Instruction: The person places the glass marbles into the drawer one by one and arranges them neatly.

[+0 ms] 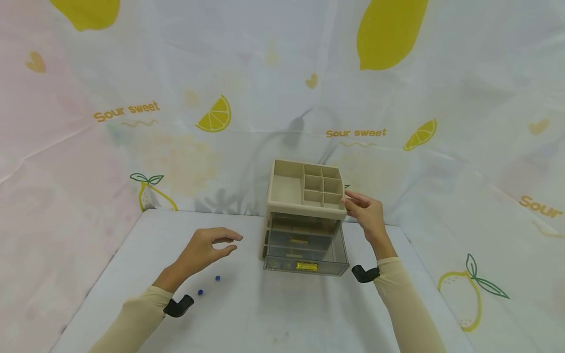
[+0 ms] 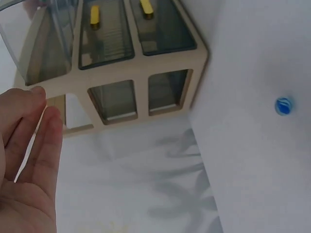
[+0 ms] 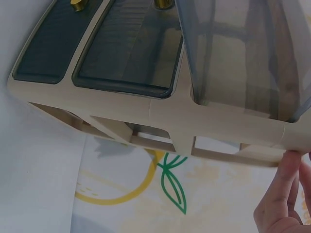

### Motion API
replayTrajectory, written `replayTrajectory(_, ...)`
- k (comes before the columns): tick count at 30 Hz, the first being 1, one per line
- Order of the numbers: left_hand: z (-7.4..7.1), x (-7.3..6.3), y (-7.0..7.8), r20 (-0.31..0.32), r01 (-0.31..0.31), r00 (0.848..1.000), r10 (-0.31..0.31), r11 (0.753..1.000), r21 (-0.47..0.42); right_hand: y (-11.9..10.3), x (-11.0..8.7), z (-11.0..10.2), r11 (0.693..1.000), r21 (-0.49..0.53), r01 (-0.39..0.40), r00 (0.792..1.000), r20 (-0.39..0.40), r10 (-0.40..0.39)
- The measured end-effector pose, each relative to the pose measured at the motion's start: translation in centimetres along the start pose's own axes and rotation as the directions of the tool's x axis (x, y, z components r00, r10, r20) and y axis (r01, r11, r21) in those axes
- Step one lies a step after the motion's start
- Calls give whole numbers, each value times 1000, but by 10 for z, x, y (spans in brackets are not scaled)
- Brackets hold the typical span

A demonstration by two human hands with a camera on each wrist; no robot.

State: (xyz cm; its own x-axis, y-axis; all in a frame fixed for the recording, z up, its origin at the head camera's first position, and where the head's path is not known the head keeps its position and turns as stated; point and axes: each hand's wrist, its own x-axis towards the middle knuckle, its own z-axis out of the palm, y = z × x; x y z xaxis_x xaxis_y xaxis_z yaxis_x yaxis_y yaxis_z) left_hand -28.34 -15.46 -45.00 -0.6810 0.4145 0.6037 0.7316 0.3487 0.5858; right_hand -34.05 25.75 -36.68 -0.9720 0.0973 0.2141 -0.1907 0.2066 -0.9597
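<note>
A beige drawer organizer [image 1: 307,210] stands at the back of the table, with divided compartments on top. Its clear top drawer [image 1: 278,265] is pulled out, a yellow-gold handle [image 1: 306,266] on its front. My right hand [image 1: 367,215] holds the upper right edge of the organizer, fingertips at the rim; in the right wrist view the fingers [image 3: 290,165] meet the side wall. To the left of the drawer, my left hand [image 1: 203,252] hovers with fingers and thumb apart and nothing between them. Two small blue marbles [image 1: 218,278] lie on the table near that hand.
Two lower dark clear drawers [image 2: 106,43] are closed. A white cloth covers the table [image 1: 300,318]. Behind it hangs a lemon-printed backdrop [image 1: 247,162], close to the organizer's back. Black wrist cameras [image 1: 178,306] sit on both cuffs.
</note>
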Motion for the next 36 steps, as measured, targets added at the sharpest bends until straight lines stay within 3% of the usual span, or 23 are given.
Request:
replayTrajectory(6, -6, -23, -15, 30, 51, 998, -55, 992, 113, 1, 1, -1, 1000, 1, 0, 1000, 0, 0)
replayTrajectory(15, -12, -56, -29, 102, 142, 982, -159, 977, 158, 1, 0, -1, 1000, 20, 2, 1000, -10, -2)
replayTrajectory(22, -9, -76, -38, 157, 231, 954, -256, 959, 163, 1, 1, -2, 1000, 4, 4, 1000, -5, -4)
replayTrajectory(28, -3, -84, -40, 197, 251, 926, -321, 917, 311, 2, 1, -1, 1000, 7, 2, 1000, -12, -2)
replayTrajectory(32, -1, -88, -38, 216, 286, 903, -371, 895, 342, 1, 0, 0, 1000, 4, -3, 1000, -6, 3)
replayTrajectory(36, 0, -92, -37, 223, 286, 898, -379, 889, 358, 0, 0, 0, 1000, 3, -9, 1000, -8, 9)
